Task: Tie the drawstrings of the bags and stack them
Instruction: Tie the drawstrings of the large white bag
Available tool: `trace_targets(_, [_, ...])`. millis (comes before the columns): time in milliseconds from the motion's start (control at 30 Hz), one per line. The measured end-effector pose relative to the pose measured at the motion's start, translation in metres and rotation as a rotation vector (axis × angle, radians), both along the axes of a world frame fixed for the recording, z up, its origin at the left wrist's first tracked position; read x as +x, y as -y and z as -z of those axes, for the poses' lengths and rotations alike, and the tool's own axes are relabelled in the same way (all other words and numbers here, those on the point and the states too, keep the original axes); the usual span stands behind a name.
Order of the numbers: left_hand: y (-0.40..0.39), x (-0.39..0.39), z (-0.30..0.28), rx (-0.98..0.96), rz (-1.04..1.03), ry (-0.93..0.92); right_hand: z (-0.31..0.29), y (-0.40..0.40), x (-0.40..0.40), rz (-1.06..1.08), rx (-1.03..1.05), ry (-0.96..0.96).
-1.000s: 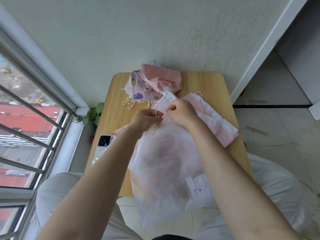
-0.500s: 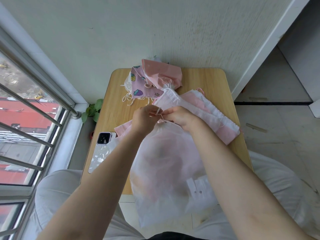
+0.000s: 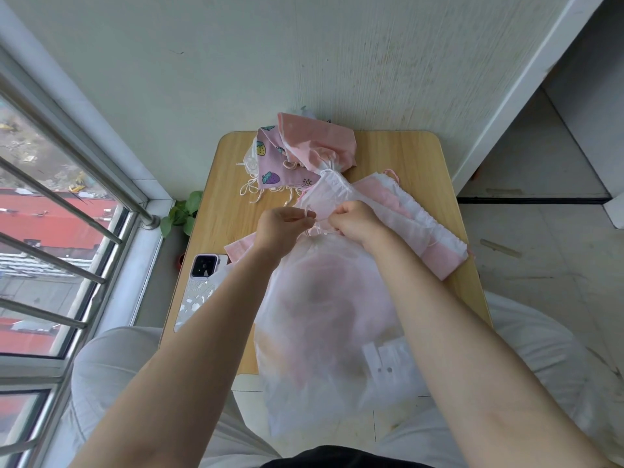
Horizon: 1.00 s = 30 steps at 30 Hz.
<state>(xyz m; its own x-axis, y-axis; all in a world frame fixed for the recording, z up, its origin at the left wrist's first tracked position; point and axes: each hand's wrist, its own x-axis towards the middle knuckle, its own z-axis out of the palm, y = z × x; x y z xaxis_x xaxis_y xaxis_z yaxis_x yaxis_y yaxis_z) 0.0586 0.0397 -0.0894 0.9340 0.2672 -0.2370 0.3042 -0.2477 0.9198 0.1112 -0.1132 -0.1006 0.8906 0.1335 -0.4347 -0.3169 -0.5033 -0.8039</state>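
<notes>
Done: tied bags (image 3: pixel 314 146) piled at far table (image 3: pixel 405 157) edge.
In hand: left hand (image 3: pixel 282 224) and right hand (image 3: pixel 354 221) each pinch the drawstring (image 3: pixel 309 214) at white bag (image 3: pixel 324 315) neck.
Left: knot unfinished; pink bags (image 3: pixel 405 214) untied, unstacked.

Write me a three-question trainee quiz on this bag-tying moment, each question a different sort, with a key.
1. True or false: both the left hand and the right hand pinch the thin pale drawstring at the gathered neck of the sheer white bag.
2. Multiple choice: the white smartphone lies on the light wooden table at which side of that bag? A) the person's left B) the person's right C) on top of it
3. Fill in: the purple fruit-print pouch lies in the heap at the table's ____ edge.

Key: 1 true; 2 A; 3 far.
</notes>
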Motion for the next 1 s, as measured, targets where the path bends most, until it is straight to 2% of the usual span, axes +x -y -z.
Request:
trace_targets(100, [-0.001, -0.001, 0.0, -0.016, -0.006, -0.018, 0.002, 0.005, 0.004, 0.202, -0.052, 0.12])
trace_targets(167, [-0.002, -0.001, 0.001, -0.012, -0.012, -0.033, -0.002, 0.009, 0.009, 0.388, 0.029, 0.101])
trace_targets(233, [-0.001, -0.001, 0.001, -0.017, -0.021, -0.059, -0.011, 0.011, 0.011, 0.55, 0.257, -0.011])
trace_targets(333, [0.002, -0.001, 0.001, -0.02, -0.016, -0.109, -0.028, 0.007, 0.007, 0.675, 0.854, -0.214])
trace_targets(367, [0.002, -0.002, 0.001, -0.024, -0.022, -0.117, -0.031, 0.006, 0.005, 0.69, 0.992, -0.258])
trace_targets(433, [0.003, -0.002, 0.001, -0.029, -0.048, -0.121, -0.035, 0.005, 0.003, 0.71, 1.054, -0.29])
trace_targets(500, [0.003, -0.003, 0.002, -0.019, -0.08, -0.128, -0.037, 0.008, 0.004, 0.682, 0.941, -0.283])
trace_targets(567, [0.001, -0.003, 0.003, 0.011, -0.124, -0.142, -0.036, 0.012, 0.006, 0.615, 0.718, -0.246])
trace_targets(633, [-0.001, -0.003, 0.005, 0.041, -0.163, -0.168, -0.035, 0.014, 0.007, 0.555, 0.461, -0.122])
trace_targets(733, [-0.001, -0.003, 0.006, 0.016, -0.174, -0.188, -0.034, 0.011, 0.003, 0.323, 0.121, 0.106])
trace_targets(833, [0.001, -0.003, 0.003, 0.032, -0.159, -0.198, -0.033, 0.008, -0.002, 0.059, -0.049, 0.177])
trace_targets(933, [0.002, -0.004, 0.001, 0.089, -0.142, -0.215, -0.033, 0.004, -0.003, -0.23, -0.361, 0.245])
trace_targets(1000, [0.002, -0.005, 0.001, 0.117, -0.13, -0.228, -0.033, 0.003, -0.003, -0.327, -0.535, 0.254])
